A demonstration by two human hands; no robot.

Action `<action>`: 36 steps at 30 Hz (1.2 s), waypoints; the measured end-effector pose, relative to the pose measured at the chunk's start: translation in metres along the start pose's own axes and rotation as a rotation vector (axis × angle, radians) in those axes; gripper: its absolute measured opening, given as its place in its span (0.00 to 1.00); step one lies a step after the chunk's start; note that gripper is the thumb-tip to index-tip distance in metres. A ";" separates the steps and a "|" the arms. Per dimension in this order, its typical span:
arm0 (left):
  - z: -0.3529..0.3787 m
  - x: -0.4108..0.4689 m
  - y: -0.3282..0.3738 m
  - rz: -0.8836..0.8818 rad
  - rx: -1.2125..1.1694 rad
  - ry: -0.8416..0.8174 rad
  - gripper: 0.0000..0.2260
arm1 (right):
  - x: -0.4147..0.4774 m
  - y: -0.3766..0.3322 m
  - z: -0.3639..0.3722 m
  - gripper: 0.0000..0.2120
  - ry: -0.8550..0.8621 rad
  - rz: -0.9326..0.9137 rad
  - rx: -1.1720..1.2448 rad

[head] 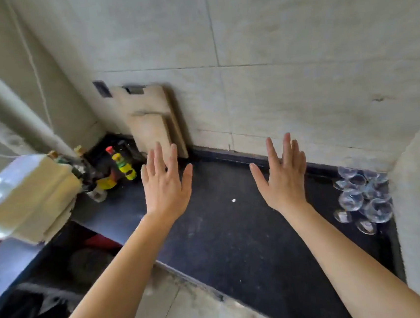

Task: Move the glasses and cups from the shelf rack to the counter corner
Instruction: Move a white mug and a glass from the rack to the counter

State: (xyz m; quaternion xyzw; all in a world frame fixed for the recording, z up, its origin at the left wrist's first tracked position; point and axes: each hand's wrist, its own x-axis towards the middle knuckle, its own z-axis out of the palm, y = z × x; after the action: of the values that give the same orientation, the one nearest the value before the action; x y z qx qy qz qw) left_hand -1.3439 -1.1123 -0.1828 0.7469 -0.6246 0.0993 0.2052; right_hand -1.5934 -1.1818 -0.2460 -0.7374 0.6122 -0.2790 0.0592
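Both the left hand and right hand are hovering flat, fingers spread, holding nothing. The clear, rounded glass cups are crowding the dark stone counter corner; any careless addition is likely risking knocks and chipping.

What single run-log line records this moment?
left hand: open, empty | right hand: open, empty | clear glasses: clustered in counter right corner | cutting boards: leaning on wall

Two wooden cutting boards are leaned against the tiled wall, just beyond the left hand. Sauce bottles are clustered to that hand's left, on the dark worktop.
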 end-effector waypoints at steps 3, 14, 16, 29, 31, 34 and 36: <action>-0.058 -0.044 -0.081 -0.145 0.134 0.091 0.29 | -0.006 -0.095 0.020 0.36 -0.068 -0.184 0.067; -0.274 -0.276 -0.378 -0.597 0.378 0.382 0.31 | -0.158 -0.506 0.093 0.38 -0.131 -0.865 0.368; -0.313 -0.328 -0.430 -0.691 0.435 0.401 0.31 | -0.203 -0.586 0.107 0.38 -0.145 -0.974 0.417; -0.454 -0.570 -0.627 -1.156 0.641 0.444 0.33 | -0.459 -0.908 0.158 0.43 -0.397 -1.364 0.656; -0.462 -0.592 -0.652 -1.212 0.659 0.443 0.33 | -0.488 -0.939 0.171 0.43 -0.437 -1.415 0.682; -0.472 -0.614 -0.696 -1.259 0.680 0.427 0.33 | -0.522 -0.985 0.196 0.41 -0.468 -1.472 0.708; -0.477 -0.623 -0.730 -1.288 0.673 0.429 0.33 | -0.538 -1.020 0.217 0.41 -0.473 -1.495 0.719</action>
State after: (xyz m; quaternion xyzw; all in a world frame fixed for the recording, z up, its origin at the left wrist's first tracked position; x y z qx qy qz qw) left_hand -0.7057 -0.2519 -0.1411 0.9507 0.0528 0.2885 0.1006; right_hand -0.6519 -0.4848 -0.1723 -0.9220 -0.1879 -0.2607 0.2159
